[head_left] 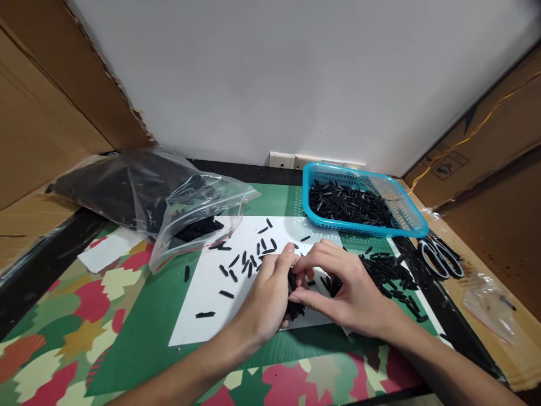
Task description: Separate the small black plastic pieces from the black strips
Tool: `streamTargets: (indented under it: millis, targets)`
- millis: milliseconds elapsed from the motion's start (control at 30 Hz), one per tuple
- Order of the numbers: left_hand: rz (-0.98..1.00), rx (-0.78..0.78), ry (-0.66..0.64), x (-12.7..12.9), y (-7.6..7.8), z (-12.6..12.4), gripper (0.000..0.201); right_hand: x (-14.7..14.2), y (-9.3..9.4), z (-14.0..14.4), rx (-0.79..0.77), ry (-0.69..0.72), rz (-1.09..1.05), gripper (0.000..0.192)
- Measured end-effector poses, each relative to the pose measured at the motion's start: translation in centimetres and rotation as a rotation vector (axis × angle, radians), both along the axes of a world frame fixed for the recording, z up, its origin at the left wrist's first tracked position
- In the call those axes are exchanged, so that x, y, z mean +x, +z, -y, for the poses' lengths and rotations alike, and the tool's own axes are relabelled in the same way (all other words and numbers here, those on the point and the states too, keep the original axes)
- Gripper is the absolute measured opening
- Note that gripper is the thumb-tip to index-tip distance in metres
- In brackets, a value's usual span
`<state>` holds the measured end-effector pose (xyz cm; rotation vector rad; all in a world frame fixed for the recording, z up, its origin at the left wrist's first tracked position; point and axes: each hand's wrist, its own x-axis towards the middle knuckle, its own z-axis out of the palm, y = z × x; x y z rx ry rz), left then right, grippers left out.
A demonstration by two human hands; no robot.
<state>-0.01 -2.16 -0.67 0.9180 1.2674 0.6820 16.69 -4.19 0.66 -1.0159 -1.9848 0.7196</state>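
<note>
While both hands meet over the white sheet (203,299), the left hand (266,299) is clenched around a bundle of black sticks (293,309) and the right hand (346,287) pinches at the same bundle with thumb and fingertips. Loose sticks (245,264) lie scattered across the sheet's far half; its near left corner is bare. Beyond the sheet's far right corner stands a blue basket (406,225); scissors (439,256) lie right of it, a plastic bag (169,197) at the sheet's far left. Cardboard walls (38,113) close both sides.

bundle of black pieces (295,309): mostly hidden by fingers (284,265) | forearms: cut off
</note>
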Motion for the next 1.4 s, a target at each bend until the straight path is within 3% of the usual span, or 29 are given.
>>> streamTargets:
  millis: [333,467,567,667,800,1033,1400]
  targets:
    - [-0.059,-0.044,0.012,0.0,0.7,0.1,0.055,-0.1,-0.2,0.3,-0.161,0.057,-0.234,0.010]
    - [0.010,-0.055,0.008,0.1,0.5,0.2,0.049,0.1,-0.3,0.1,-0.238,0.004,-0.325,0.011]
    - [0.186,0.002,-0.081,0.1,0.5,0.1,0.044,0.6,-0.4,-0.4,-0.367,-0.073,-0.482,0.010]
    - [0.301,0.053,-0.245,-0.1,0.6,-0.1,0.049,1.1,-0.6,-0.9,-0.439,-0.101,-0.618,0.024]
    - [0.358,0.099,-0.325,-0.5,0.8,-0.3,0.050,1.3,-0.9,-1.0,-0.408,-0.125,-0.607,0.015]
    - [0.419,0.108,-0.267,-0.7,0.8,-0.5,0.042,1.7,-0.8,-0.8,-0.218,-0.221,-0.417,0.006]
    - [0.422,0.108,-0.238,-0.7,0.9,-0.3,0.042,1.8,-0.6,-0.7,-0.222,-0.169,-0.378,0.007]
